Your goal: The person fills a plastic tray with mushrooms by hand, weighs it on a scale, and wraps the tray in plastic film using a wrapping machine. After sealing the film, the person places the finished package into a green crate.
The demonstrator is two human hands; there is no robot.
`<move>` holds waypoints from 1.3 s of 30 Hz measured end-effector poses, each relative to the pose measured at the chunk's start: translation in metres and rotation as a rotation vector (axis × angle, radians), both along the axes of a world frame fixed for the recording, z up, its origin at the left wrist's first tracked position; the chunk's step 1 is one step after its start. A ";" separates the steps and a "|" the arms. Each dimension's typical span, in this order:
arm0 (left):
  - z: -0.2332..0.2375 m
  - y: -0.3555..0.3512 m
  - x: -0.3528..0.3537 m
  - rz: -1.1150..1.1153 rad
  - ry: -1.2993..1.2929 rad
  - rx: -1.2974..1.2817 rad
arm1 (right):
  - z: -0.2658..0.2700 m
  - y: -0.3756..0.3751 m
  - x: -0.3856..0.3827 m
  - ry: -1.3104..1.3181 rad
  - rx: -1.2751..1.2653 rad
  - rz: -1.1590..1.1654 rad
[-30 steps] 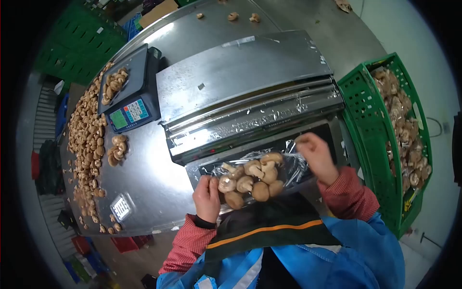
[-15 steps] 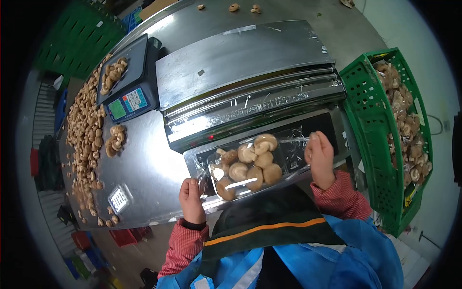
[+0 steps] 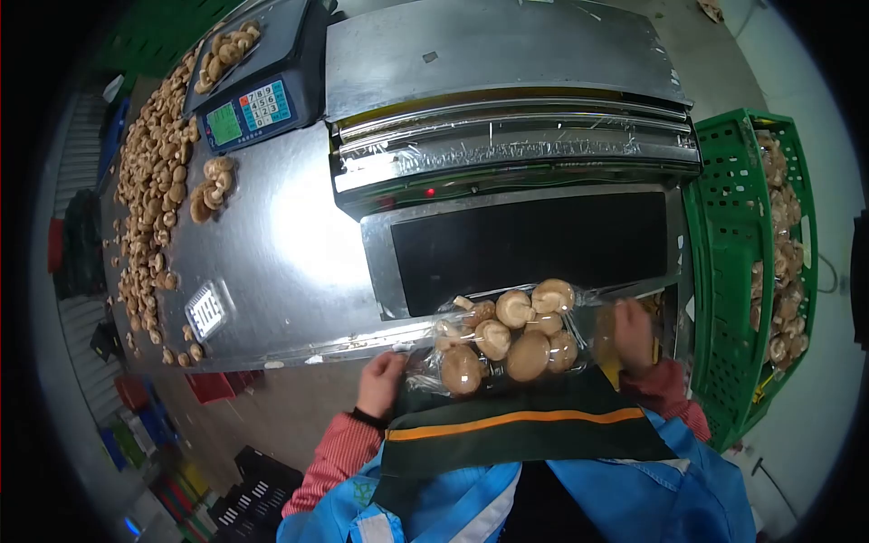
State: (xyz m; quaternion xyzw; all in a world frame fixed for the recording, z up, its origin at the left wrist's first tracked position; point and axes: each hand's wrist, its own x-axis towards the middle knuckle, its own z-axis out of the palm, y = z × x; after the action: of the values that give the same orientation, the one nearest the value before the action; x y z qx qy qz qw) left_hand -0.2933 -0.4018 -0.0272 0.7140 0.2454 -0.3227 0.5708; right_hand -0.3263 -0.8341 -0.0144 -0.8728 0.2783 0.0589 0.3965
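- Steel counter point(image 3: 272, 262) carries the wrapping machine point(image 3: 507, 54); green crate point(image 3: 724, 271) beside it, right.
- Film-wrapped mushroom pack point(image 3: 507, 342) sits at the machine's near edge.
- We see left hand point(image 3: 380, 385) and right hand point(image 3: 631, 337) pinching its ends, fingers curled.

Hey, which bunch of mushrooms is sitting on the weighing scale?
The small bunch at far left, on the scale platform above its keypad. The other small pile lies on the bare steel table below it.
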 end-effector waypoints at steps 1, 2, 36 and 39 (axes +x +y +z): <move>-0.008 -0.009 0.001 -0.165 -0.134 0.045 | -0.008 0.009 -0.001 0.039 -0.029 0.065; -0.014 -0.016 0.001 -0.331 -0.264 0.093 | -0.022 0.020 -0.005 0.082 -0.057 0.129; 0.110 -0.069 0.110 -0.726 0.068 -0.905 | 0.072 0.130 -0.004 -0.322 1.675 -0.250; 0.104 -0.098 0.107 -0.743 -0.045 -0.810 | 0.105 0.096 -0.009 -0.462 1.703 -0.394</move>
State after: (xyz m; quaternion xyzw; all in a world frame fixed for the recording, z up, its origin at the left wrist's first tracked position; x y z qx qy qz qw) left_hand -0.1863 -0.4999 0.0765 0.4825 -0.1794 -0.5558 0.6528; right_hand -0.3351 -0.7382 0.0903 -0.2102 0.1984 -0.0008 0.9573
